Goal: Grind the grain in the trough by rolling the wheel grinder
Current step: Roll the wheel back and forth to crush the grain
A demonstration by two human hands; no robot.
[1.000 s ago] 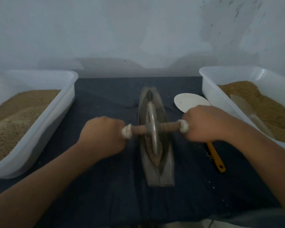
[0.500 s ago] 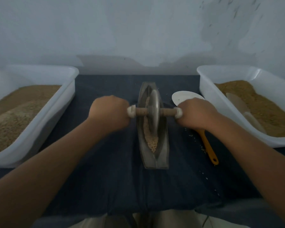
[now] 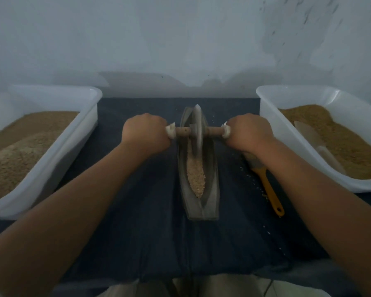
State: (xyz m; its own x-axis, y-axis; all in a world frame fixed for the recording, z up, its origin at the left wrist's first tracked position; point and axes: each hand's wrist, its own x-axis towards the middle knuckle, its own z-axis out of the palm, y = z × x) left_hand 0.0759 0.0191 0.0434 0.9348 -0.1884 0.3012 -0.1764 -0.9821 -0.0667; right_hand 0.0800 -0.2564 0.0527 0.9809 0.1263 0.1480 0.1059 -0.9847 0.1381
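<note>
1. The trough [image 3: 198, 189] runs from between the hands toward the person. It is probably heavy and stiff.
2. The wheel grinder [image 3: 198, 127] stands in it, between the hands; it seems heavy.
3. The left hand [image 3: 145, 133] and right hand [image 3: 247, 131] each grip one axle end — the natural hold.
4. The grain [image 3: 196, 174] lies nearer than the hands, loose.

Single view, camera on my head. Faces forward and down, along my forearms [image 3: 84, 200], onto desk [image 3: 137, 232]. Close range: wheel grinder [image 3: 198, 125] and trough [image 3: 198, 189] sit mid-frame. Wide angle; left tub [image 3: 58, 159] and right tub [image 3: 319, 96] cut by side edges. Wall [image 3: 180, 39] fills top third, my lap [image 3: 201, 286] at bottom edge.
</note>
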